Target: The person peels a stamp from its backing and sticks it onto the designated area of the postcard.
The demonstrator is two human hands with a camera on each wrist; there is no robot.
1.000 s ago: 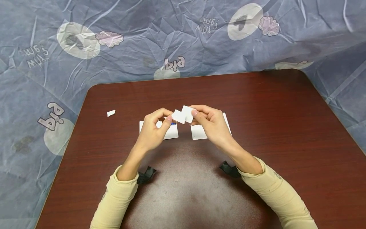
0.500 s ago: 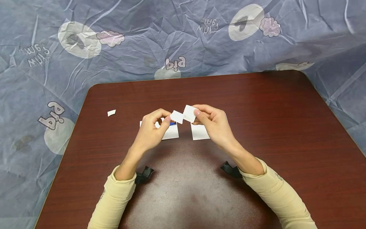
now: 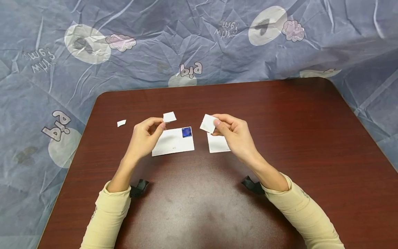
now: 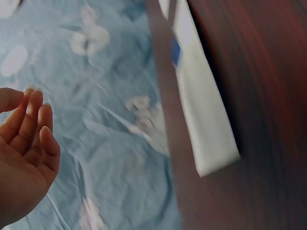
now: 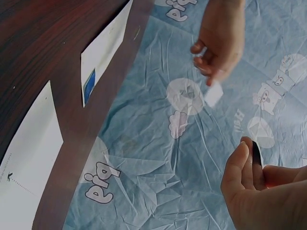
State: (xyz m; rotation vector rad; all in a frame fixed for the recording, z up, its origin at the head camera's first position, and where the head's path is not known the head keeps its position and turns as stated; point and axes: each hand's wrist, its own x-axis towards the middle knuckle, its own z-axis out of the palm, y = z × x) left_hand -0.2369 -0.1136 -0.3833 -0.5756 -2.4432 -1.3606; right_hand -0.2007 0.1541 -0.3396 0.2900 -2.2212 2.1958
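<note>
My left hand (image 3: pixel 141 140) pinches a small white paper piece (image 3: pixel 169 117) by its corner, raised beyond a white sheet. That left sheet (image 3: pixel 169 143) bears a blue square (image 3: pixel 187 132) in its far right corner. Between thumb and fingers, my right hand (image 3: pixel 234 133) holds a white paper square (image 3: pixel 207 123) above another white sheet (image 3: pixel 218 144). A dark edge of the square (image 5: pixel 257 160) shows at the fingers in the right wrist view. The hand hides part of the right sheet.
A small white scrap (image 3: pixel 121 123) lies at the left of the brown table (image 3: pixel 280 103). Black straps (image 3: pixel 140 187) hang at both wrists. Behind the table spreads a crumpled blue patterned cloth (image 3: pixel 149 62).
The two small white pieces, overlapping a second ago, are now apart. My left hand has moved left with its piece, uncovering the blue square. The right hand has shifted slightly right.
</note>
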